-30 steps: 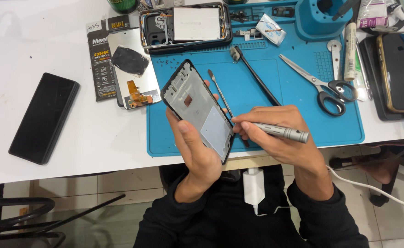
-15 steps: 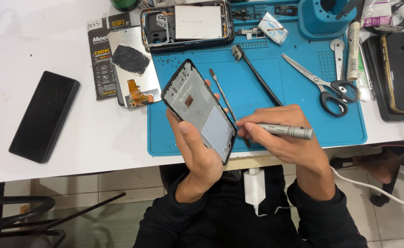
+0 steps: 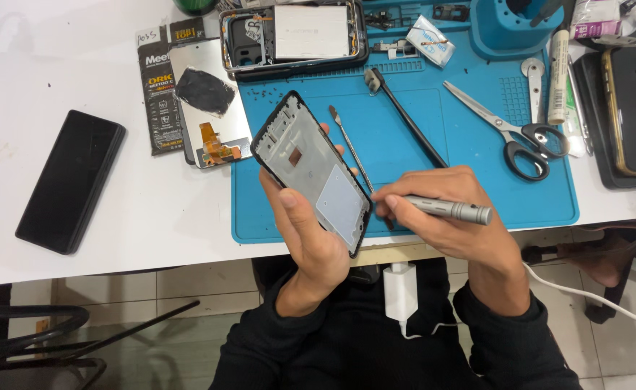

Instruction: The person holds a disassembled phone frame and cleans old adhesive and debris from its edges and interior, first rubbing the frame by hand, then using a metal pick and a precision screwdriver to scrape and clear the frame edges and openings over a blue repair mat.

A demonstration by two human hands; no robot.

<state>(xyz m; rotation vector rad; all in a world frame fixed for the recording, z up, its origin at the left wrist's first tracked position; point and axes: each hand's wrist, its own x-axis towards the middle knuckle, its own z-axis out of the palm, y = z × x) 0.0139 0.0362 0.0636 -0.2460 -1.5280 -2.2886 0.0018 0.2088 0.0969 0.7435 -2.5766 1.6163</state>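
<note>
My left hand (image 3: 305, 230) holds a black phone frame (image 3: 310, 171) with a grey inner plate, tilted up over the front edge of the blue work mat (image 3: 404, 144). My right hand (image 3: 453, 217) grips a grey metal pen-shaped tool (image 3: 453, 210), its tip at the frame's right edge near the lower corner. Both hands hover above the table's near edge.
On the mat lie a thin metal spudger (image 3: 348, 144), a black brush (image 3: 403, 115), scissors (image 3: 509, 133) and an opened phone body (image 3: 292, 35). A loose screen panel (image 3: 209, 108) and a black phone (image 3: 71, 180) rest on the white table. Another phone (image 3: 635, 108) sits at right.
The view has shifted slightly. My right hand has kept the tool's tip at the frame's right edge, moving only a little; the left hand still holds the frame.
</note>
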